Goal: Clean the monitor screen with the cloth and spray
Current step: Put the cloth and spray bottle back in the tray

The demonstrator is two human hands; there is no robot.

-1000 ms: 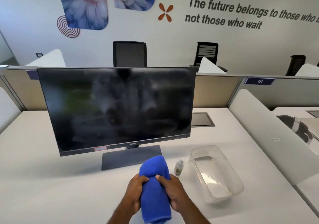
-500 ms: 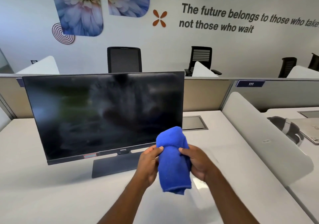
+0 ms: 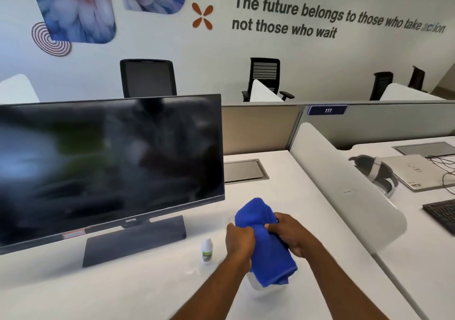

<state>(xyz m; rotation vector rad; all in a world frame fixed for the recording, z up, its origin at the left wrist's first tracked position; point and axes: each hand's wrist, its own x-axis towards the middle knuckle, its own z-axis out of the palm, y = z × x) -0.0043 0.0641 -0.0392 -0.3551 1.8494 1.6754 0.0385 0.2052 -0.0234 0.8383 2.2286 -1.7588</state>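
Note:
A dark, smeared monitor (image 3: pixel 110 162) stands on its stand at the left of the white desk (image 3: pixel 123 290). To its right I hold a folded blue cloth (image 3: pixel 266 243) upright above the desk. My left hand (image 3: pixel 238 242) grips its left side and my right hand (image 3: pixel 291 236) grips its right side. A small white spray bottle (image 3: pixel 206 249) with a green label stands on the desk just left of my left hand, by the monitor base (image 3: pixel 134 243).
A clear plastic tub (image 3: pixel 256 285) sits mostly hidden under the cloth and hands. A white curved divider (image 3: pixel 344 186) bounds the desk on the right; beyond it lie a laptop (image 3: pixel 416 172), a keyboard (image 3: pixel 443 215) and cables. A cable hatch (image 3: pixel 243 170) is behind.
My view has swung right, so the monitor now sits further left. Both hands and the cloth moved right and lower, and the spray bottle is visible again beside them.

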